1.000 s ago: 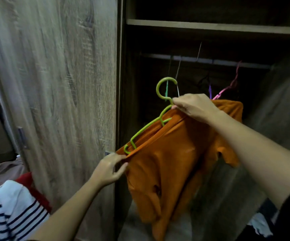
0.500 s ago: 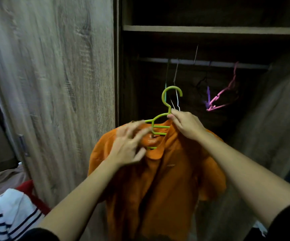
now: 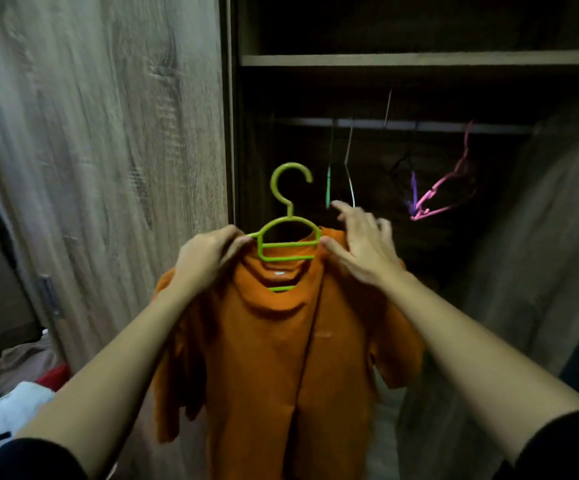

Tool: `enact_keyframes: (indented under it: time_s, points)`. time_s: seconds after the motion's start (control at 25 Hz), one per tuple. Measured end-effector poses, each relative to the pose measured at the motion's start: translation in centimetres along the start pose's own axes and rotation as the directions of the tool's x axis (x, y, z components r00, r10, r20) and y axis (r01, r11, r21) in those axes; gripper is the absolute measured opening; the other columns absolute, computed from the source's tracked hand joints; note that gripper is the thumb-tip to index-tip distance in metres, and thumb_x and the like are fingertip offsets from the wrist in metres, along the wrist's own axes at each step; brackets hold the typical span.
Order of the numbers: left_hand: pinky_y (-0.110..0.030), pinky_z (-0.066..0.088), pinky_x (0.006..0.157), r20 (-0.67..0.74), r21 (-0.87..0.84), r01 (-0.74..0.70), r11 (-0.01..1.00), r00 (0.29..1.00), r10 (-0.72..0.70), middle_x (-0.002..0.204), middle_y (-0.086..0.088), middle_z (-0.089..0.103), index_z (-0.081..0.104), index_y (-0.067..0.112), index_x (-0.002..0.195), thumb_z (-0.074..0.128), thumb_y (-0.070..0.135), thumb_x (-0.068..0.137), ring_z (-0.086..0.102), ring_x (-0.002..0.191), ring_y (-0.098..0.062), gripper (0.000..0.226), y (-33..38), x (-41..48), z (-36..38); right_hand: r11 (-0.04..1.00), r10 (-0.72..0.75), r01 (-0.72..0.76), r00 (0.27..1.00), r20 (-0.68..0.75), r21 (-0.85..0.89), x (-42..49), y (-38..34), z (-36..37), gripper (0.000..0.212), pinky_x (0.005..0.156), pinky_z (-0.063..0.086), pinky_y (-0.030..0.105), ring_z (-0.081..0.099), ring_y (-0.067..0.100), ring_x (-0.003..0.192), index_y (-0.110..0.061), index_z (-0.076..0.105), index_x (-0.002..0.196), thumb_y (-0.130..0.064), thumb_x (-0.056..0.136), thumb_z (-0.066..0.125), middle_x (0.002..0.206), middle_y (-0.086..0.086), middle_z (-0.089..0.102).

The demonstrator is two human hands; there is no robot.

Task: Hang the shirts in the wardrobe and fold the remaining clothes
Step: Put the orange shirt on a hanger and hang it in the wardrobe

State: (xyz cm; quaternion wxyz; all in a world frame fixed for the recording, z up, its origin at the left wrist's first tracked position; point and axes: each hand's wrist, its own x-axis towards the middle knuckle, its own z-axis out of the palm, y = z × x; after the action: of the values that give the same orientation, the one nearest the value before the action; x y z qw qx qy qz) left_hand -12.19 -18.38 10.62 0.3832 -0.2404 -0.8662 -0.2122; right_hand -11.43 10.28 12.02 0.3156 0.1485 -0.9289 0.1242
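An orange shirt (image 3: 281,358) hangs on a green plastic hanger (image 3: 286,216) held up in front of the open wardrobe. My left hand (image 3: 208,258) grips the shirt's left shoulder and the hanger's arm there. On the right shoulder of the shirt rests my right hand (image 3: 361,247), fingers spread and blurred, thumb by the collar. The hanger's hook is free, below and left of the wardrobe rail (image 3: 402,126).
A pink hanger (image 3: 444,192), a purple one (image 3: 413,192) and thin wire hangers (image 3: 348,161) hang on the rail. The wooden door (image 3: 101,150) stands at the left, a shelf (image 3: 419,59) above. Striped and red clothes (image 3: 11,410) lie at lower left.
The shirt turned to face me and now sits squarely on the hanger. My left hand moved to its left shoulder; my right hand left the hanger neck and went to the right shoulder.
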Motion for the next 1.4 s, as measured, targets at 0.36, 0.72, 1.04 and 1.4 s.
enact_keyframes:
  time_s: [0.36,0.72,1.04,1.4]
  points:
    - [-0.029,0.051,0.066,0.141,-0.083,0.063,0.995,0.989,-0.051,0.072,0.001,0.070,0.066,0.043,0.081,0.051,0.038,0.085,0.067,0.069,-0.012,0.016,-6.3,0.6,-5.1,0.540,0.539,-0.460,0.832,0.131,0.704,-3.9,4.1,1.1,0.040,0.085,0.035,0.020,0.054,0.016,0.106,-0.007,0.057,0.123,-0.032,0.100,0.035,0.115,0.009,0.061]
    - [0.001,0.038,0.061,0.076,-0.301,0.202,0.932,0.979,-0.188,0.071,0.040,0.061,0.061,0.065,0.073,0.057,0.026,0.091,0.055,0.067,0.020,0.043,-5.3,-0.2,-4.4,0.808,0.542,-0.589,0.754,0.371,0.017,-2.2,8.7,0.4,0.041,0.097,0.043,0.041,0.055,0.029,0.113,-0.021,0.053,0.129,-0.042,0.098,0.037,0.122,0.009,0.061]
    - [-0.002,0.042,0.064,0.214,-0.321,0.224,0.920,0.964,-0.160,0.073,0.037,0.064,0.064,0.061,0.071,0.055,0.031,0.092,0.059,0.072,0.016,0.037,-2.9,0.9,-3.0,0.932,0.052,-0.078,0.995,0.083,0.354,-1.2,3.9,-1.7,0.046,0.096,0.036,0.026,0.046,0.011,0.116,-0.016,0.041,0.136,-0.030,0.092,0.045,0.125,-0.001,0.049]
    - [-0.017,0.040,0.069,0.438,-0.218,0.139,0.966,0.898,-0.030,0.087,0.011,0.058,0.058,0.031,0.092,0.059,0.042,0.087,0.055,0.078,0.000,0.012,-2.3,0.0,-2.7,0.863,0.056,-0.136,0.983,0.175,0.487,-1.7,3.4,-0.6,0.013,0.078,0.042,0.024,0.057,0.005,0.089,-0.030,0.060,0.100,-0.030,0.096,0.048,0.091,-0.013,0.061]
